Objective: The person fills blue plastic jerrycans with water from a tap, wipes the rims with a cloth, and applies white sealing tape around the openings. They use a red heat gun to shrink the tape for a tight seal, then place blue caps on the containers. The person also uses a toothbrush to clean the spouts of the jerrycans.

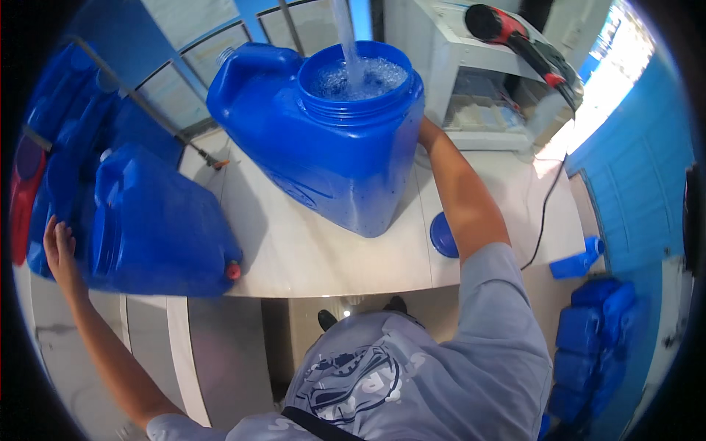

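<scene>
A large blue plastic water jug [353, 149] stands upright on the tiled counter [342, 264], with its wide round mouth uncovered. A stream of water [348, 49] pours into that mouth, and the surface inside is bubbling. My right hand [427, 133] reaches around the jug's right side; its fingers are hidden behind the jug. At the left, a second blue jug [171, 226] lies with its wide mouth turned left, a red cap near its lower right corner. My left hand [60, 251] is beside that mouth, fingers raised and holding nothing. Whether it touches the jug I cannot tell.
Several more blue jugs [71, 121] and a red-lidded one crowd the far left. A blue lid [444, 236] lies by my right forearm. A black-and-red corded heat gun or dryer [513, 36] rests on a white cabinet [485, 60]. Blue containers [590, 342] are stacked at lower right.
</scene>
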### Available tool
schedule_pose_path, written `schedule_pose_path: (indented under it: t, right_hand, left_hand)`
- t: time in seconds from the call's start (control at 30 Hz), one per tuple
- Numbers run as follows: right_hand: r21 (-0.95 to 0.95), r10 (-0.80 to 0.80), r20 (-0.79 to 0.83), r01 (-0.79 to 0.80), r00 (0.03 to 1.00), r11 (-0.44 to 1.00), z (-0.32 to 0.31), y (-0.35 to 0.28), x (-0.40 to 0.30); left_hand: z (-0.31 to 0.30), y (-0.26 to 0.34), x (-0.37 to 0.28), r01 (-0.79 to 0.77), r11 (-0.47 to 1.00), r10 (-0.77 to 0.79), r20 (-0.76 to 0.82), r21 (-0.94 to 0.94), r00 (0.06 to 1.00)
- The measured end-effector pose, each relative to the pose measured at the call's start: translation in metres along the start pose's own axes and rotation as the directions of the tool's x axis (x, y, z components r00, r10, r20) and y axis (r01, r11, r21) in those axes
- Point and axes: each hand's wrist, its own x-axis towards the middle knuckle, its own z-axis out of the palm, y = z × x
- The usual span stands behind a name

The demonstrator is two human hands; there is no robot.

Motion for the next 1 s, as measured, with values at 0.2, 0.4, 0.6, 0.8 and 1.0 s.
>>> schedule_pose_path:
  t: [0.2, 0.4, 0.6, 0.8, 1.0]
  right_hand:
    - [0.056, 0.123, 0.190, -0.136, 0.974, 0.989, 0.004, 0.024, 0.048]
    - [0.036, 0.195, 0.250, -0.210, 0.948, 0.977, 0.010, 0.031, 0.079]
    - [0.017, 0.216, 0.262, -0.229, 0.940, 0.973, 0.007, 0.035, 0.093]
    - [0.019, 0.217, 0.265, -0.230, 0.940, 0.973, 0.009, 0.035, 0.103]
    - [0.040, 0.214, 0.262, -0.232, 0.941, 0.972, 0.013, 0.037, 0.101]
  left_hand:
    - [0.015, 0.030, -0.216, 0.095, 0.995, -0.096, -0.076, -0.022, 0.992]
    - [0.108, 0.032, -0.367, 0.881, 0.466, -0.822, 0.330, -0.075, 0.463]
    - [0.166, 0.002, -0.370, 0.967, 0.140, -0.908, 0.360, -0.215, 0.212]
    - [0.203, -0.022, -0.356, 0.955, 0.150, -0.947, 0.241, -0.256, 0.213]
    - [0.216, -0.032, -0.337, 0.949, 0.088, -0.965, 0.208, -0.303, 0.156]
